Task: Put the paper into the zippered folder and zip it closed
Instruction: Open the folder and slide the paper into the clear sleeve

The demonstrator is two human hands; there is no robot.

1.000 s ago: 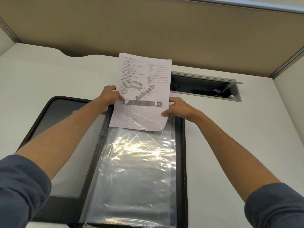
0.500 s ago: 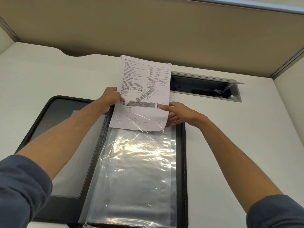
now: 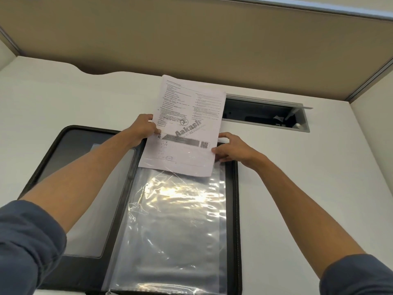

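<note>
Feeding the printed sheet point(image 3: 187, 126) into the clear plastic sleeve point(image 3: 176, 226) of the open black zippered folder point(image 3: 237, 209) is the step we judge ourselves to be in. Our left hand point(image 3: 143, 130) pinches the sheet's left edge just beyond the sleeve's far end, and our right hand point(image 3: 231, 148) pinches its right edge, fingers apparently also touching the sleeve's mouth. Only the sheet's near strip lies at or inside that mouth; most of it sticks out past the far end of the sleeve, over the white worktop point(image 3: 63, 99). The sheet sits slightly skewed to the sleeve, so a corner could catch on the film and buckle the paper if we push unevenly. The wrinkled film may cling and stall the slide, creasing the page. Beyond the sleeve's far right corner an open cable tray point(image 3: 265, 116) gapes; a slipped sheet might slide that way.
</note>
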